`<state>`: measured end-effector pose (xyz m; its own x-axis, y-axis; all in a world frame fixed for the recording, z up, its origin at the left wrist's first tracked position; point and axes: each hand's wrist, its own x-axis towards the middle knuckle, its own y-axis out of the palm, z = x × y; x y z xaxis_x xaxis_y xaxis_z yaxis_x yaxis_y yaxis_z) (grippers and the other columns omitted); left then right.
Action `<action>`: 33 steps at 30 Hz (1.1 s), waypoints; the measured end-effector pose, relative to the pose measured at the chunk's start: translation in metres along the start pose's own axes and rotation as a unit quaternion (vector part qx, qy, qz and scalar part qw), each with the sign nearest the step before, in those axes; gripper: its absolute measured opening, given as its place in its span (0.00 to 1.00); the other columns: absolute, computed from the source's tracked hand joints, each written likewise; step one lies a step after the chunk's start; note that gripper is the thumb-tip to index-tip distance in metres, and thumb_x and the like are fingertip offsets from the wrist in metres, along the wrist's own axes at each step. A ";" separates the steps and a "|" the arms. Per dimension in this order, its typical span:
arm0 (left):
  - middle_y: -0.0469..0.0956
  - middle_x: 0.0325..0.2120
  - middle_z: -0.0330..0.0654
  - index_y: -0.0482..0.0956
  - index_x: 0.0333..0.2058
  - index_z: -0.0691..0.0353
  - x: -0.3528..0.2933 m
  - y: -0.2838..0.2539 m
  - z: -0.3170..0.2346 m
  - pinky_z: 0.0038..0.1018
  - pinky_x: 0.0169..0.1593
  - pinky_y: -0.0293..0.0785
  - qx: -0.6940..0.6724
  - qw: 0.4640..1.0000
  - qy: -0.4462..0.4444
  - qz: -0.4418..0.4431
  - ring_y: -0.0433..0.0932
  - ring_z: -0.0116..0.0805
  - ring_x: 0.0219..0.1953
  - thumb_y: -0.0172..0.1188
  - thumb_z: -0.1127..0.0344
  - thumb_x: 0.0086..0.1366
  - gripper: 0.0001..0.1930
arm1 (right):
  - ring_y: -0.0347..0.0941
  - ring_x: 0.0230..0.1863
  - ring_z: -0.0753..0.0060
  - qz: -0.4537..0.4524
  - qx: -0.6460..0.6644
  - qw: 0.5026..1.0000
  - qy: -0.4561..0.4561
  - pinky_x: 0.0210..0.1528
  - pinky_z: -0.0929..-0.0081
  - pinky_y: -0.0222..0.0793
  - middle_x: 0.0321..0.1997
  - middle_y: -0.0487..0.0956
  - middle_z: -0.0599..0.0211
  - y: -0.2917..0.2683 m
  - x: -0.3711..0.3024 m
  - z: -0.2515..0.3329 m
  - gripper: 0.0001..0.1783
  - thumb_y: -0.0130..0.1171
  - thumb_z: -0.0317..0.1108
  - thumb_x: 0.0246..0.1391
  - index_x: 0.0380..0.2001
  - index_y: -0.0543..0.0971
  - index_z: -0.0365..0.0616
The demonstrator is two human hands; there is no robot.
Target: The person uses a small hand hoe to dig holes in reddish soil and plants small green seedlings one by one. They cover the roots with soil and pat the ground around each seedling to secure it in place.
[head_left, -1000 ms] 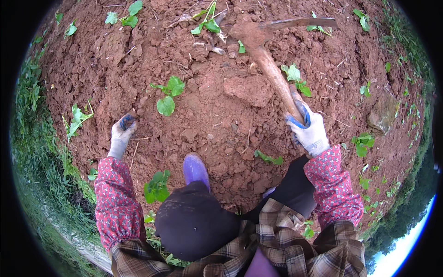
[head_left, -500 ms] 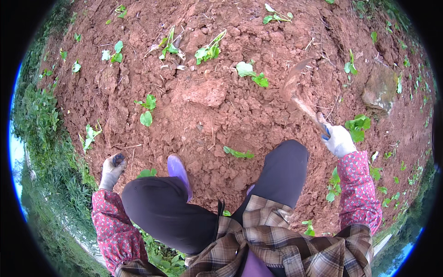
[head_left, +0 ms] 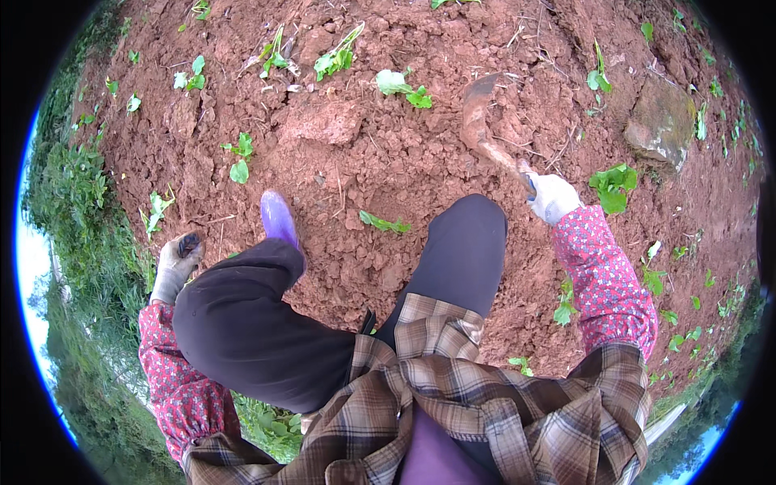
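My right hand, in a pale glove, is closed round the wooden handle of a sickle. Its curved, soil-brown blade points away from me, low over the loose red soil. My left hand, also gloved, hangs beside my left knee with its fingers curled in. Dark patches show at those fingertips, and whatever they may hold is hidden. Between my feet and the sickle lies a small green seedling. A leafy seedling stands just right of my right hand, and a wilted one is near the left.
Red, cloddy soil slopes around me, dotted with several young plants, such as a drooping one farther off. A large rock sits at the right. A flat clod lies ahead. Dense greenery borders the left side. My purple shoe rests on the soil.
The view has shifted, so the ground appears farther left and up. My left shoe has moved forward over the soil. My right hand still grips the sickle, and my left stays curled.
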<state>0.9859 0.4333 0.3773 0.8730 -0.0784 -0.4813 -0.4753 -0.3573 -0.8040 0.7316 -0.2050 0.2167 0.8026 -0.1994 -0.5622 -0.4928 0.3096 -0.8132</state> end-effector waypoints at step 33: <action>0.60 0.59 0.52 0.51 0.65 0.49 0.209 0.190 -0.240 0.37 0.59 0.67 0.247 0.920 0.295 0.077 0.67 0.45 0.58 0.77 0.60 0.34 0.58 | 0.76 0.33 0.45 -0.097 0.244 0.957 0.124 0.36 0.58 0.71 0.31 0.78 0.48 0.027 0.030 0.028 0.31 0.59 0.37 0.49 0.57 0.65 0.45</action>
<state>1.1041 0.1255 0.2077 0.6291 -0.6364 -0.4463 -0.4626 0.1549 -0.8729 0.7517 -0.1770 0.1823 0.7284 -0.4940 -0.4747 -0.0780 0.6286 -0.7738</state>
